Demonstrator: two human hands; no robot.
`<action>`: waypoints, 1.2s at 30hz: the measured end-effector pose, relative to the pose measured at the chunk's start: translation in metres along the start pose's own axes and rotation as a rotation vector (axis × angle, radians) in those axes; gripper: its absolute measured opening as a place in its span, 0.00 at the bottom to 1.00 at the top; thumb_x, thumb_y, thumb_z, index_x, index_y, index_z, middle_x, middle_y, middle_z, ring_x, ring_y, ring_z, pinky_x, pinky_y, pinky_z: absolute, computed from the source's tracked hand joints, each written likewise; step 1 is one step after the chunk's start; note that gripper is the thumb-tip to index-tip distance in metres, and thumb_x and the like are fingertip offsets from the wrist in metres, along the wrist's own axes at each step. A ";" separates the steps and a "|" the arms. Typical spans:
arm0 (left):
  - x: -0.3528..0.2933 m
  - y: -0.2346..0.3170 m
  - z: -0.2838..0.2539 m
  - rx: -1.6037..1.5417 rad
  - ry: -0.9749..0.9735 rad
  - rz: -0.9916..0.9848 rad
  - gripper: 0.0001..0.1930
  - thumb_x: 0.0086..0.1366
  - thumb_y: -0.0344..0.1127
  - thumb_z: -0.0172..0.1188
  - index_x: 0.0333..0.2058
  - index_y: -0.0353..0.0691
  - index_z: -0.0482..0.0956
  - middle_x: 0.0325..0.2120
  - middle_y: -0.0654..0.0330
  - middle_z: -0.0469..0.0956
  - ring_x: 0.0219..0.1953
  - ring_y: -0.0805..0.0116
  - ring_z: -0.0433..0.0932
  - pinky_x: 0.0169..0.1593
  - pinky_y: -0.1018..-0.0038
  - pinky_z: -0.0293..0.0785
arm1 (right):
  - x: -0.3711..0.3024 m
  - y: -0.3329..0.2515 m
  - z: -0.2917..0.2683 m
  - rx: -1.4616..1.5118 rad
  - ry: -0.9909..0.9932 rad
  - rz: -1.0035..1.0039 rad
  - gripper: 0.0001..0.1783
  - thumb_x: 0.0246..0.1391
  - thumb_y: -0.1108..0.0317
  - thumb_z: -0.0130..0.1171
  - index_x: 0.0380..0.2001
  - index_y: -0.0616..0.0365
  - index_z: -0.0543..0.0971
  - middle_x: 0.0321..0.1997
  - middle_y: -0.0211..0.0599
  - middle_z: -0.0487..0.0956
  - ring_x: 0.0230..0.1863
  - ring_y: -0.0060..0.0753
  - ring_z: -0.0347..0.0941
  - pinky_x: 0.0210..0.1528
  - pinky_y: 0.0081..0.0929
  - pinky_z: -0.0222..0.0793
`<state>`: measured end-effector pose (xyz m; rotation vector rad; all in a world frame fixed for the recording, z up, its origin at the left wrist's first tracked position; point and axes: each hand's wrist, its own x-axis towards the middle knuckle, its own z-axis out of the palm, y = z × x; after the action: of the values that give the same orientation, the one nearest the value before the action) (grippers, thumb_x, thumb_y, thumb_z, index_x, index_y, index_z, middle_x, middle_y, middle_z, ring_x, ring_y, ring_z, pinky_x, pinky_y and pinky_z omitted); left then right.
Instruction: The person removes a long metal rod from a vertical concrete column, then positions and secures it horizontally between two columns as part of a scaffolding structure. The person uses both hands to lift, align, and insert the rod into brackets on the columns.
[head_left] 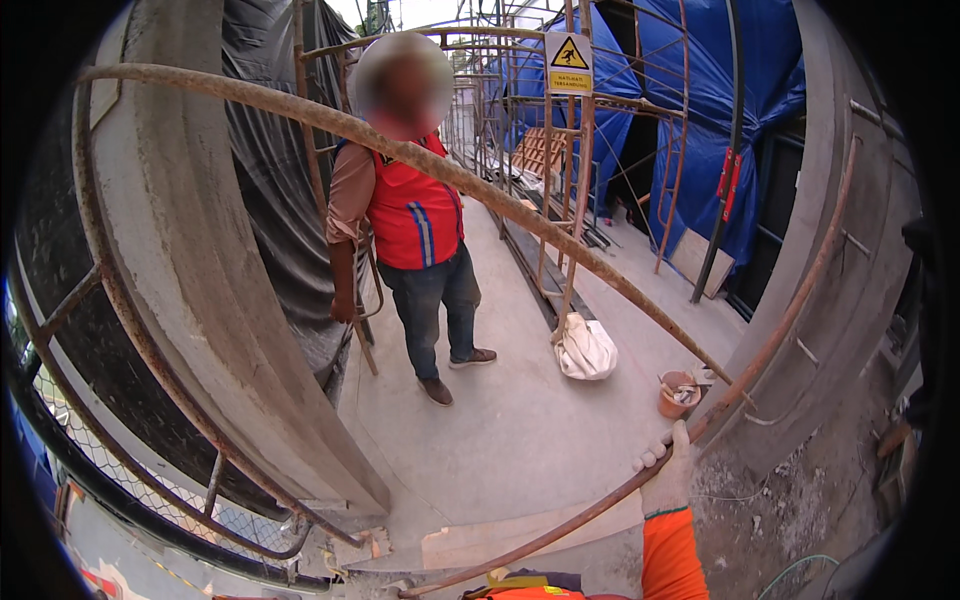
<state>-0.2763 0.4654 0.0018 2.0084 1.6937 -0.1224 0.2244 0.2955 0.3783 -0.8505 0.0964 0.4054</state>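
My right hand (665, 468), in a pale work glove below an orange sleeve, is closed round a rusty scaffold tube (570, 527). That tube runs from the lower edge up to the right, past a grey concrete column. Beyond the glove stands an orange-brown bucket (679, 395) with pale contents and what look like tools in it. At the lower edge, by the tube's near end, a small greyish shape may be part of my left hand; its fingers cannot be made out.
A long rusty tube (420, 160) crosses diagonally ahead, joining a scaffold frame (130, 320) at left. Behind it a person in a red vest (415, 215) stands beside scaffolding. A white sack (586, 348) wraps a scaffold foot. Blue tarpaulins (700, 120) and a yellow warning sign (570, 64) are farther back.
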 end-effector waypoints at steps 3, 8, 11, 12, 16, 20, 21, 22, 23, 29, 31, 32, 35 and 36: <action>-0.002 -0.002 0.003 0.016 -0.001 0.021 0.27 0.59 0.63 0.66 0.42 0.44 0.87 0.46 0.42 0.84 0.52 0.41 0.81 0.57 0.52 0.77 | 0.000 0.000 -0.004 -0.009 -0.002 -0.016 0.21 0.68 0.43 0.59 0.30 0.43 0.67 0.21 0.20 0.62 0.18 0.23 0.60 0.22 0.31 0.65; -0.004 -0.003 0.004 0.033 0.013 0.096 0.27 0.59 0.62 0.66 0.42 0.43 0.88 0.46 0.42 0.84 0.52 0.42 0.82 0.57 0.53 0.77 | -0.001 0.001 -0.006 -0.012 0.003 -0.025 0.22 0.67 0.43 0.61 0.30 0.42 0.67 0.20 0.19 0.61 0.19 0.22 0.59 0.23 0.29 0.61; -0.007 -0.002 0.002 0.028 0.039 0.100 0.26 0.60 0.62 0.66 0.42 0.43 0.88 0.46 0.42 0.84 0.51 0.41 0.82 0.57 0.53 0.77 | 0.001 0.001 -0.007 0.001 0.016 -0.014 0.21 0.67 0.43 0.61 0.30 0.42 0.67 0.20 0.18 0.61 0.19 0.22 0.59 0.23 0.29 0.61; -0.007 -0.002 0.002 0.031 0.050 0.106 0.26 0.60 0.61 0.66 0.41 0.43 0.88 0.45 0.41 0.84 0.51 0.41 0.82 0.57 0.53 0.77 | 0.001 0.001 -0.007 0.016 0.020 -0.004 0.21 0.67 0.43 0.61 0.30 0.41 0.67 0.20 0.18 0.61 0.19 0.22 0.59 0.23 0.29 0.61; -0.008 -0.005 0.001 0.023 0.069 0.151 0.26 0.59 0.62 0.66 0.40 0.42 0.88 0.44 0.40 0.84 0.50 0.40 0.82 0.57 0.52 0.77 | 0.004 0.003 -0.008 0.033 0.009 0.010 0.21 0.66 0.43 0.62 0.30 0.41 0.68 0.20 0.18 0.61 0.19 0.22 0.60 0.22 0.29 0.61; -0.004 -0.007 0.002 0.018 0.020 0.083 0.26 0.57 0.61 0.68 0.40 0.43 0.88 0.44 0.41 0.84 0.50 0.38 0.81 0.57 0.52 0.77 | 0.002 0.006 -0.009 0.000 0.006 -0.042 0.21 0.66 0.43 0.62 0.31 0.43 0.68 0.20 0.20 0.62 0.19 0.23 0.62 0.22 0.30 0.63; -0.003 -0.006 0.001 0.023 -0.023 0.084 0.26 0.56 0.61 0.69 0.41 0.43 0.88 0.45 0.41 0.83 0.50 0.39 0.81 0.57 0.52 0.77 | 0.001 0.007 -0.010 -0.009 0.009 -0.067 0.20 0.66 0.44 0.61 0.31 0.43 0.68 0.20 0.20 0.63 0.19 0.24 0.62 0.23 0.30 0.64; -0.001 -0.006 0.000 0.028 -0.066 0.085 0.26 0.55 0.60 0.70 0.41 0.43 0.88 0.45 0.41 0.83 0.51 0.39 0.81 0.58 0.52 0.76 | 0.000 0.007 -0.011 -0.037 -0.007 -0.050 0.20 0.67 0.45 0.61 0.32 0.43 0.68 0.20 0.21 0.63 0.19 0.25 0.63 0.23 0.31 0.66; 0.000 -0.005 -0.001 0.027 -0.088 0.098 0.25 0.56 0.59 0.70 0.42 0.45 0.88 0.46 0.42 0.83 0.51 0.40 0.81 0.58 0.52 0.76 | 0.000 0.007 -0.012 -0.056 -0.011 -0.046 0.19 0.67 0.46 0.60 0.32 0.44 0.68 0.20 0.22 0.64 0.20 0.26 0.64 0.24 0.32 0.67; 0.008 0.001 -0.003 0.029 -0.141 0.201 0.21 0.60 0.55 0.68 0.46 0.51 0.88 0.49 0.46 0.84 0.53 0.44 0.82 0.59 0.53 0.77 | 0.014 0.010 -0.035 -0.119 -0.037 -0.143 0.16 0.69 0.51 0.59 0.37 0.50 0.71 0.22 0.26 0.69 0.21 0.29 0.69 0.26 0.37 0.72; 0.010 0.001 -0.002 0.030 -0.151 0.238 0.20 0.61 0.54 0.67 0.48 0.54 0.88 0.50 0.48 0.85 0.53 0.46 0.82 0.60 0.53 0.78 | 0.018 0.009 -0.041 -0.202 -0.043 -0.249 0.15 0.69 0.53 0.59 0.39 0.52 0.72 0.23 0.26 0.70 0.23 0.28 0.70 0.27 0.35 0.72; 0.012 0.001 -0.001 0.028 -0.153 0.259 0.19 0.62 0.53 0.67 0.49 0.55 0.88 0.50 0.49 0.85 0.54 0.46 0.83 0.60 0.53 0.78 | 0.020 0.006 -0.042 -0.306 0.077 -0.393 0.16 0.69 0.54 0.59 0.43 0.55 0.73 0.26 0.28 0.71 0.25 0.28 0.72 0.29 0.34 0.74; 0.015 0.004 -0.002 0.043 -0.146 0.316 0.18 0.64 0.52 0.66 0.51 0.58 0.89 0.51 0.50 0.85 0.55 0.48 0.83 0.61 0.54 0.78 | 0.017 -0.030 -0.026 -0.527 0.338 -0.939 0.22 0.68 0.60 0.58 0.58 0.63 0.71 0.39 0.34 0.75 0.33 0.28 0.75 0.36 0.30 0.77; 0.015 0.006 -0.004 0.061 -0.156 0.277 0.19 0.64 0.53 0.65 0.50 0.57 0.89 0.52 0.50 0.85 0.55 0.48 0.83 0.61 0.53 0.78 | 0.012 -0.049 -0.012 -0.551 0.408 -1.050 0.26 0.68 0.64 0.58 0.64 0.64 0.68 0.44 0.36 0.74 0.36 0.28 0.76 0.41 0.29 0.77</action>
<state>-0.2683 0.4803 0.0016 2.1947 1.3175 -0.2304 0.2550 0.2610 0.4026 -1.3829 -0.0976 -0.7685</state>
